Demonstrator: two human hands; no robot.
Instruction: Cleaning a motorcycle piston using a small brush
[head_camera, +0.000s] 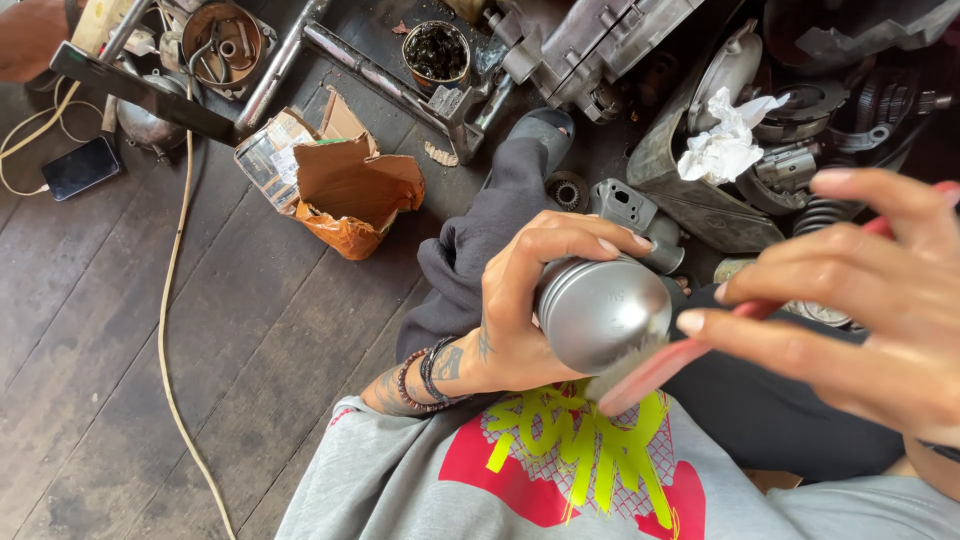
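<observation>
Nearest the camera, above the lap and grey printed shirt (560, 480), the left hand (520, 320) is clenched around a round grey metal piston (600, 312), its domed crown facing the viewer and its ringed side partly covered by the fingers. The right hand (880, 290) grips the red handle of a small brush (655, 368), whose pale bristles touch the lower rim of the piston; the far end of the handle is hidden behind the fingers, and the wrist is cut off by the right edge. Beyond the hands, on the dark plank floor (150, 350), a torn cardboard box (340, 180) lies open on its side with orange wrapping spilling from it; its inside is otherwise hard to make out. Farther off, a small round tin (436, 52) holds a dark, greasy mass, and a round metal housing (222, 38) contains loose small parts. To the right, a grey metal casing (690, 190) carries a crumpled white paper (728, 140) among stacked engine parts whose shapes merge in shadow. A phone (80, 168) lies at the left beside a pale cable (175, 300). In the upper left corner another person's limb (25, 38) is cut off by the edge.
</observation>
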